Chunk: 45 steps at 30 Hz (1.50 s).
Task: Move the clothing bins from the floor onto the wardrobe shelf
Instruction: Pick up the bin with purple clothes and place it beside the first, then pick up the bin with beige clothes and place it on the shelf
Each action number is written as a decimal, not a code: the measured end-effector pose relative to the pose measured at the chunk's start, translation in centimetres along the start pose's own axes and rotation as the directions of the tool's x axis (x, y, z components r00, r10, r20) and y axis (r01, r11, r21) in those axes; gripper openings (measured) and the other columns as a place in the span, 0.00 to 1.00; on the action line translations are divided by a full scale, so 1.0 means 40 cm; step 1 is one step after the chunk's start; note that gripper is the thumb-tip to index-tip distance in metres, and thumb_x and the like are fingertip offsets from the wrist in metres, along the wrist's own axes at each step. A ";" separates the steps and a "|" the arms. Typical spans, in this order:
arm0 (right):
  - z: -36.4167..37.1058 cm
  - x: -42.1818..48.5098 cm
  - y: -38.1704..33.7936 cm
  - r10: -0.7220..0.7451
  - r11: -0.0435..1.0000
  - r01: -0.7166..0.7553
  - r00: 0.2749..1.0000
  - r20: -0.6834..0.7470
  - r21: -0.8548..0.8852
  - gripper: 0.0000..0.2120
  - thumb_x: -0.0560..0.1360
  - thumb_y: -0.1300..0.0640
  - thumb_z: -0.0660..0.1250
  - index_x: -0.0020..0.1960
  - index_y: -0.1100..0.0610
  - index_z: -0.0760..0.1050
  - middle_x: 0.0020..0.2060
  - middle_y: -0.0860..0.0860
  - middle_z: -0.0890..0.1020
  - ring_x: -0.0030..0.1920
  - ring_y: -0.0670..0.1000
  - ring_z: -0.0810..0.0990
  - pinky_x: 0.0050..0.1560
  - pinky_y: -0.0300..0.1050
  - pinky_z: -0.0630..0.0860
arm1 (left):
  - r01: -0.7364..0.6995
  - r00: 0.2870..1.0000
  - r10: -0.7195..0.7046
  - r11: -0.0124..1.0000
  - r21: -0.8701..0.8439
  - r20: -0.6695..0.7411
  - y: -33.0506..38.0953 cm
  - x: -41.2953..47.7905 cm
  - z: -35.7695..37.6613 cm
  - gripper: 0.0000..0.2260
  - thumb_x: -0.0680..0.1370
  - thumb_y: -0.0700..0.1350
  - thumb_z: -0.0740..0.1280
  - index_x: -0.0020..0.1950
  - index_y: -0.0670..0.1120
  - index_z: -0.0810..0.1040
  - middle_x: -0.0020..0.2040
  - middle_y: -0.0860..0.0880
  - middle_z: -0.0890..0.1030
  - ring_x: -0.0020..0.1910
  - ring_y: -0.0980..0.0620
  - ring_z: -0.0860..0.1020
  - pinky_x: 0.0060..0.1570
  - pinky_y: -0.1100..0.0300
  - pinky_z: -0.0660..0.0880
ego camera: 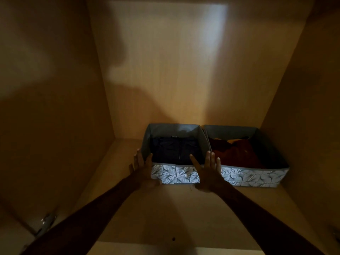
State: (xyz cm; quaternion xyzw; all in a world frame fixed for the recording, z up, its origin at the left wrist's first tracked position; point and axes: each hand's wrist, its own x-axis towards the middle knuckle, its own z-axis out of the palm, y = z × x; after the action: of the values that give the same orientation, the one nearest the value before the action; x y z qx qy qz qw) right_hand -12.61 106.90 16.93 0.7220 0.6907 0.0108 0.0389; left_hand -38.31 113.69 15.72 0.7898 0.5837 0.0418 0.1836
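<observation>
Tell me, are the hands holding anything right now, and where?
No grip: left hand and right hand lie open, fingers straight, at the front corners of the dark-clothes bin.

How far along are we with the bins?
Done: the right bin, holding reddish clothes, sits on the shelf. In hand: the left bin, holding dark clothes, sits beside it, the left hand and right hand straight-fingered at its front corners. Left: the floor is out of view, so I cannot tell.
</observation>
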 end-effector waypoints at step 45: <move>0.248 -0.693 -0.566 -0.858 0.334 0.186 0.465 0.217 0.924 0.17 0.70 0.51 0.70 0.59 0.47 0.75 0.55 0.49 0.81 0.58 0.48 0.80 0.57 0.43 0.76 | 0.134 0.222 -0.968 0.149 -0.980 -0.117 -0.008 -1.326 0.471 0.12 0.76 0.36 0.68 0.58 0.43 0.79 0.55 0.48 0.82 0.52 0.51 0.81 0.53 0.59 0.75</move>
State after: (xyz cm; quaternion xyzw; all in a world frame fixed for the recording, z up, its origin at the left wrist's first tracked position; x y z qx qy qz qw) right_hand -35.75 79.79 6.48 0.2984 0.7517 -0.5870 -0.0370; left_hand -50.03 59.50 5.99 0.1236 0.7731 0.5680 0.2540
